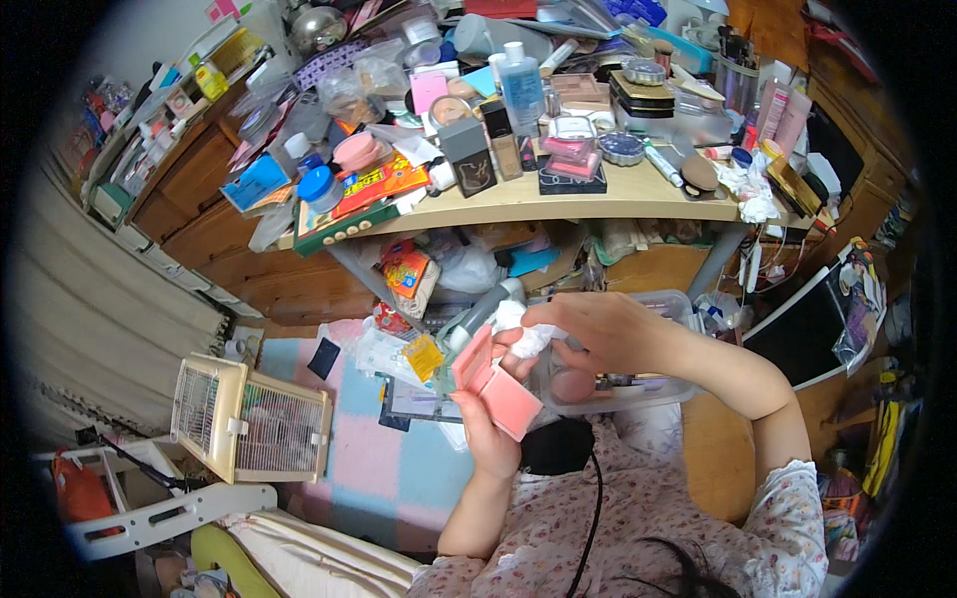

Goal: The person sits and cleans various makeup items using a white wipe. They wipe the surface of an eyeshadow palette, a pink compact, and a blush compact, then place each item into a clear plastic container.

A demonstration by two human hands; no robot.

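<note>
My left hand [490, 430] holds a pink makeup compact [511, 400], its lid raised, by its lower edge. My right hand [598, 325] pinches a crumpled white tissue [527, 336] just above the compact; fingertips of the left hand reach close to the tissue's underside. Behind and below the right hand stands a clear plastic bin [658, 400] with cosmetics in it, among them a round pink item [572, 385]. A clear bottle of bluish liquid [519, 90], stacked pink compacts [572, 153] and a foundation bottle [501, 138] stand on the table beyond.
The cluttered wooden table [523, 208] curves across ahead of me, its grey legs [714, 261] below. A wire pet cage [277, 433] stands on the checked mat [366, 456] at left. A dark flat panel [796, 325] leans at right. A black cord [591, 523] hangs over my clothing.
</note>
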